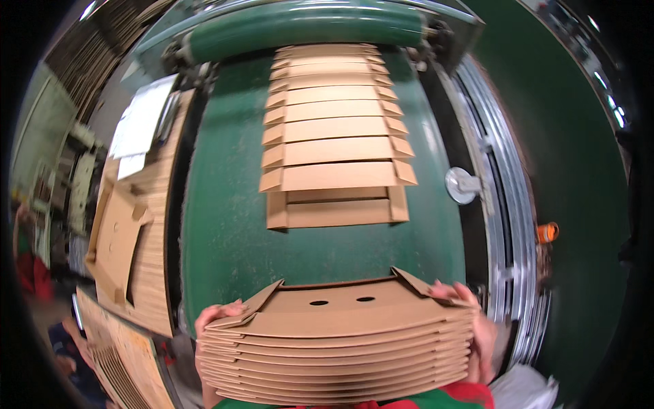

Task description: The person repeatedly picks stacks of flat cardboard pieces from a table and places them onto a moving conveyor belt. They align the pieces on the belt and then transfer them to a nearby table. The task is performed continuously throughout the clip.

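Note:
A stack of flattened brown cardboard box blanks is held between my two hands close to my body. The top blank shows two oval holes and side flaps tilted up. My left hand grips the stack's left end, fingers over the edge. At the right end my right hand is wrapped round the stack, fingers on the raised flap. Beyond the stack, several folded cardboard pieces lie overlapped in a row on the green conveyor belt, reaching the green roller at the far end.
On the left, a wooden side board carries white papers and one cardboard piece. Metal rails and a round metal disc line the belt's right side. People stand at the far left, near another cardboard stack.

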A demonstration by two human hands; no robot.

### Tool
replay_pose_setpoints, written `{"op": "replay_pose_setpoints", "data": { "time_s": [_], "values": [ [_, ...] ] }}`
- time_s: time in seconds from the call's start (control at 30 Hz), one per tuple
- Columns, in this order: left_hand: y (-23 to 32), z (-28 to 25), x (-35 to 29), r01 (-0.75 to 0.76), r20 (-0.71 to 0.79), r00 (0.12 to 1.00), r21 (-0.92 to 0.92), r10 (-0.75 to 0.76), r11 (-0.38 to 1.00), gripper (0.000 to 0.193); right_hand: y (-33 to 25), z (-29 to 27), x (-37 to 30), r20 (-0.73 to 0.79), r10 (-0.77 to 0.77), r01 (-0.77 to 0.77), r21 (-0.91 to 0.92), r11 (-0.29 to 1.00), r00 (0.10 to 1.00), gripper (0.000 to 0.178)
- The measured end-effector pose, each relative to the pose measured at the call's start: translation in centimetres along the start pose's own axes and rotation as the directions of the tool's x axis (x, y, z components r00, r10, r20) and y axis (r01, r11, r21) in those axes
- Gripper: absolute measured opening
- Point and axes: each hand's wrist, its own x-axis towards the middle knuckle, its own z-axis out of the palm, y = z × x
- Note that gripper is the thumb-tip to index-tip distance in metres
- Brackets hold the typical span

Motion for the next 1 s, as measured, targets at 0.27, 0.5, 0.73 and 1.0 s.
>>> {"op": "replay_pose_setpoints", "data": {
  "time_s": [0.27, 0.5, 0.73, 1.0],
  "values": [
    [2.4, 4.2, 1.4, 0.076, -0.127, 0.989, -0.03, -0.08, 0.997, 0.036, 10.7, -0.3, -2.2, -0.681, 0.226, 0.166, 0.459, 0.873, 0.696, 0.084],
    [1.2, -1.5, -0.4, -0.274, 0.323, 0.937, 0.449, 0.131, 0.85, 0.095, 13.4, -2.7, -2.9, -0.77, 0.142, 0.075, 0.239, 0.968, 0.623, 0.068],
    [-5.7, -4.7, -2.1, -0.329, 0.464, 0.886, 0.656, -0.019, 0.68, 0.141, 13.2, -0.5, -2.1, -0.674, -0.059, 0.017, -0.069, 0.997, 0.736, 0.053],
    [3.5, -1.9, -13.0, -0.048, -0.206, 0.968, 0.416, 0.145, 0.908, 0.079, 9.5, 9.8, -0.5, -0.236, -0.306, 0.229, -0.303, 0.925, 0.922, 0.039]
  ]
}}
